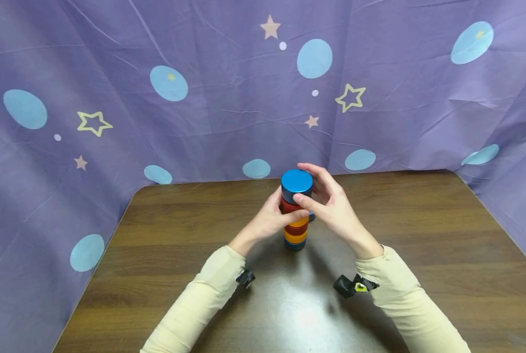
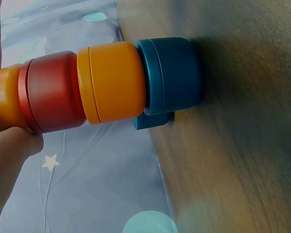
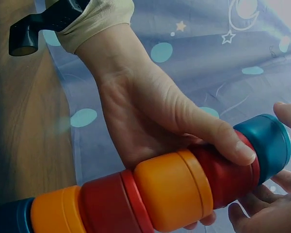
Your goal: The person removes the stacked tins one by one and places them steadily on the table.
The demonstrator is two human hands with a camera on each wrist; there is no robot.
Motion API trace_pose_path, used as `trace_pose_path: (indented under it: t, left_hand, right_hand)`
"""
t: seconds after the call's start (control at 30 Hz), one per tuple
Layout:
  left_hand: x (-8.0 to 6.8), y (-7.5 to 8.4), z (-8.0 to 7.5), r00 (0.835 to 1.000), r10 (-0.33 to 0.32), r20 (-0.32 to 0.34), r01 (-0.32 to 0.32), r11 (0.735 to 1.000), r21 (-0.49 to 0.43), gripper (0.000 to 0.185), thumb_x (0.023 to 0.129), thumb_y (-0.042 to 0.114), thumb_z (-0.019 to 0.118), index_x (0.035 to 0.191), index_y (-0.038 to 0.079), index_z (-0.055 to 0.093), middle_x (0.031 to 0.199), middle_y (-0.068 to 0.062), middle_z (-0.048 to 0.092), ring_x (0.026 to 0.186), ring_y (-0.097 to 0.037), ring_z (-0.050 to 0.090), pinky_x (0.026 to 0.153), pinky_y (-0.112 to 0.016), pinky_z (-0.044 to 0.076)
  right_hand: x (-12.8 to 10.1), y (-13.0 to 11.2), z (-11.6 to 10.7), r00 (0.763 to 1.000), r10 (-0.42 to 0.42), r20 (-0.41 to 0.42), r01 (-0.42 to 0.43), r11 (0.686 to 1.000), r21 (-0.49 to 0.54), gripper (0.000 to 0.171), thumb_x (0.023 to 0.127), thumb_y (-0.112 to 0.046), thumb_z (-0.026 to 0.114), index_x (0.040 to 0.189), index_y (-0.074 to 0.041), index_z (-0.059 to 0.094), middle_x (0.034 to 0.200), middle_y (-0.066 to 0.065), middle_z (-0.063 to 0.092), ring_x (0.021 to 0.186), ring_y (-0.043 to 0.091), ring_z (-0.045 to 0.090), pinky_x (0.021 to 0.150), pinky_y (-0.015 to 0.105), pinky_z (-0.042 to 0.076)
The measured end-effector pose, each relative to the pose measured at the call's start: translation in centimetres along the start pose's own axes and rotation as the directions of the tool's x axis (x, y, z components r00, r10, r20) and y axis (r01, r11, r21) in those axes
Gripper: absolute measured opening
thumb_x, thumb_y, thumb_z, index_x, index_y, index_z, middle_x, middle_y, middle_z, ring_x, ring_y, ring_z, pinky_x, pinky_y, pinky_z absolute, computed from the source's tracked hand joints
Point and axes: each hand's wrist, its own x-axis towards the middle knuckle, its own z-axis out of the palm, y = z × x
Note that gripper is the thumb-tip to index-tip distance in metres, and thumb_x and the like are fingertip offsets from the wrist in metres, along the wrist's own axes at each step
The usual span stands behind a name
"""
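— Where is the stack (image 1: 296, 215) sitting, and who is holding it?

— It is standing upright on the wooden table (image 1: 422, 255), near the middle, in front of the purple star-printed cloth (image 1: 113, 73). The left hand (image 1: 269, 219) is gripping the upper red and orange tubs, thumb lying across the red one. The right hand (image 1: 329, 198) is curling its fingers round the blue tub (image 1: 296, 183) at the very top.

— How are those tubs likely to be handling?

— They are looking like light, stiff plastic with smooth, rounded sides — so probably slippery, and a tall column of them is going to be tippy. Taking hold around the side wall of one tub, while bracing the ones below, seems the safest grip.

— Anything else down there?

— A second blue piece (image 2: 153, 119) is lying just behind the base — a lid, perhaps; the wrist view is too dim to say.
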Motion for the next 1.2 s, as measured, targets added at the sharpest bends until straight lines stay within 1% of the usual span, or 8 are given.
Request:
trace_pose_path:
  t: [0.1,0.23,0.33,0.4,0.53,0.7,0.8,1.2]
  left_hand:
    - [0.0,0.1,0.0,1.0,-0.001,0.004,0.001,1.0,0.001,0.084,0.08,0.049,0.074,0.14,0.002,0.039,0.127,-0.017,0.053,0.109,-0.026,0.055,0.097,-0.038,0.044]
    - [0.0,0.2,0.0,1.0,0.001,0.01,-0.001,1.0,-0.003,0.064,0.089,0.018,0.072,0.141,0.002,0.038,0.128,-0.018,0.053,0.111,-0.027,0.054,0.098,-0.038,0.043]
    - [0.2,0.3,0.1,1.0,-0.001,0.012,0.001,1.0,-0.006,0.062,0.089,-0.002,0.067,0.142,0.003,0.036,0.13,-0.018,0.052,0.111,-0.027,0.054,0.099,-0.037,0.042]
    - [0.3,0.4,0.1,1.0,0.0,0.015,0.0,1.0,-0.005,0.064,0.088,-0.008,0.064,0.143,0.002,0.034,0.13,-0.019,0.052,0.112,-0.027,0.054,0.099,-0.038,0.042]
    - [0.3,0.3,0.1,1.0,0.0,0.008,0.0,1.0,0.009,0.063,0.088,-0.009,0.063,0.143,0.0,0.034,0.129,-0.021,0.051,0.11,-0.028,0.054,0.097,-0.038,0.044]
    - [0.3,0.2,0.1,1.0,-0.022,-0.005,0.022,1.0,0.018,0.052,0.088,-0.007,0.064,0.134,-0.002,0.04,0.123,-0.021,0.054,0.105,-0.026,0.056,0.093,-0.036,0.045]
    - [0.3,0.2,0.0,1.0,-0.019,-0.005,0.019,1.0,0.014,0.048,0.087,-0.007,0.065,0.129,-0.001,0.042,0.119,-0.02,0.055,0.103,-0.025,0.056,0.092,-0.036,0.046]
    - [0.1,0.3,0.1,1.0,-0.011,-0.006,0.011,1.0,0.003,0.047,0.088,-0.003,0.066,0.129,0.0,0.043,0.115,-0.017,0.057,0.1,-0.023,0.058,0.09,-0.037,0.048]
  right_hand:
    - [0.0,0.3,0.0,1.0,0.012,-0.014,-0.012,1.0,0.014,0.056,0.089,-0.002,0.068,0.139,-0.001,0.044,0.132,0.012,0.054,0.117,0.024,0.054,0.102,0.041,0.04]
    - [-0.1,0.4,0.0,0.999,-0.007,-0.031,0.007,1.0,0.024,0.053,0.089,0.0,0.066,0.137,0.0,0.046,0.13,0.015,0.056,0.114,0.025,0.056,0.099,0.035,0.042]
    - [0.0,0.3,0.0,0.999,-0.019,-0.045,0.02,0.999,0.033,0.052,0.087,0.003,0.065,0.136,0.001,0.046,0.128,0.016,0.056,0.111,0.026,0.057,0.097,0.033,0.044]
    - [0.0,0.3,-0.1,0.998,-0.017,-0.055,0.019,0.999,0.041,0.053,0.087,0.005,0.064,0.136,0.002,0.046,0.126,0.017,0.057,0.109,0.025,0.058,0.096,0.032,0.045]
    - [0.0,0.2,-0.3,0.997,-0.005,-0.072,0.008,0.999,0.048,0.053,0.086,0.008,0.062,0.136,0.003,0.046,0.124,0.018,0.058,0.106,0.024,0.06,0.094,0.031,0.046]
    - [-0.2,0.2,-0.6,0.996,0.002,-0.088,0.002,0.999,0.047,0.052,0.086,0.008,0.062,0.136,0.003,0.046,0.123,0.018,0.058,0.106,0.024,0.06,0.093,0.03,0.047]
    - [-0.2,0.2,-0.9,0.995,-0.003,-0.097,0.007,0.999,0.037,0.052,0.087,0.008,0.062,0.136,0.002,0.047,0.123,0.017,0.058,0.106,0.024,0.06,0.093,0.03,0.046]
    - [-0.9,0.2,-2.4,0.984,0.005,-0.178,0.004,0.999,0.05,0.05,0.088,0.012,0.058,0.136,0.005,0.046,0.123,0.01,0.058,0.106,0.021,0.058,0.091,0.025,0.046]
